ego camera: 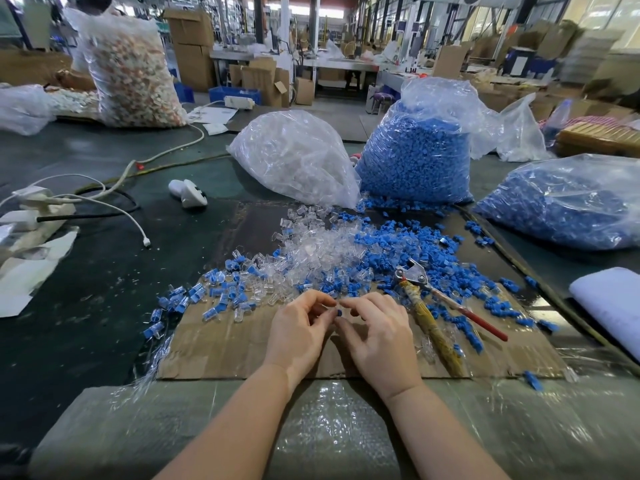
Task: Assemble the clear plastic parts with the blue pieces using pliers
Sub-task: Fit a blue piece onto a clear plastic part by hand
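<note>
Pinching one blue piece (339, 312) between curled fingertips, left hand (298, 332) and right hand (377, 336) meet near the pliers (427, 299) lying right.

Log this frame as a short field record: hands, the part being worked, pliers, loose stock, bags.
left hand: fingers curled, meeting the right hand's fingertips over the cardboard sheet
right hand: pinches a small blue piece at the fingertips
pliers: lying on the cardboard right of the hands, untouched
loose stock: clear parts and blue pieces heaped beyond the hands
bags: one of clear parts, two of blue pieces
clear part in hand: cannot tell
</note>
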Available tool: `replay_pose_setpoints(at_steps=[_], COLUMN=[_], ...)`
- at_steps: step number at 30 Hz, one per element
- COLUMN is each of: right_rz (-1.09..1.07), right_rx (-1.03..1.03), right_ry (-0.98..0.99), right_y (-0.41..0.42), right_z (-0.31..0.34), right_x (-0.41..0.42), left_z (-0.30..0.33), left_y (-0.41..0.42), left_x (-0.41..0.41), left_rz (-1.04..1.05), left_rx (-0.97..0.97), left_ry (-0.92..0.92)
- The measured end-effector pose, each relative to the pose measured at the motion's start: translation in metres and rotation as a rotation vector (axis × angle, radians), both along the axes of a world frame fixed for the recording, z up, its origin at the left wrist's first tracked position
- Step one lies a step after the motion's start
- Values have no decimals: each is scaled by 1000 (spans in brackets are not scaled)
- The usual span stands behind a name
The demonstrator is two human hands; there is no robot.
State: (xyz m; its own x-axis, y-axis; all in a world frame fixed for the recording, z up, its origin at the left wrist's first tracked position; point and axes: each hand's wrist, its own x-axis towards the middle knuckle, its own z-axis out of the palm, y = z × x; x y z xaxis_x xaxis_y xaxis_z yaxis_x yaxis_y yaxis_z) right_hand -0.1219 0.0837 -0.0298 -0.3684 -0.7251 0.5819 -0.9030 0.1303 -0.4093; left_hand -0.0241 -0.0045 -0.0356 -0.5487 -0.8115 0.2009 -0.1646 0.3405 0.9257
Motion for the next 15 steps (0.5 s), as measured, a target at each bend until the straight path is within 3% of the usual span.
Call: replay_pose_setpoints(at_steps=[3,6,10,12,15], right_rz=[-88,-313,-686,-733,-724], right_rx=[-24,80,481,687,802], right_ry=[-51,-48,-78,-165,-203], right_y=[2,10,27,32,33], right_z=[2,7,21,26,29], right_x=[-4,-15,-44,-57,-65], left_z=[2,4,7,7,8], left_y=[1,2,2,2,1], left_x=[0,0,0,-1,-2], left_rz=[6,9,14,25,45], left_rx=[54,83,44,44,44], left_ry=[30,35,7,-3,-26])
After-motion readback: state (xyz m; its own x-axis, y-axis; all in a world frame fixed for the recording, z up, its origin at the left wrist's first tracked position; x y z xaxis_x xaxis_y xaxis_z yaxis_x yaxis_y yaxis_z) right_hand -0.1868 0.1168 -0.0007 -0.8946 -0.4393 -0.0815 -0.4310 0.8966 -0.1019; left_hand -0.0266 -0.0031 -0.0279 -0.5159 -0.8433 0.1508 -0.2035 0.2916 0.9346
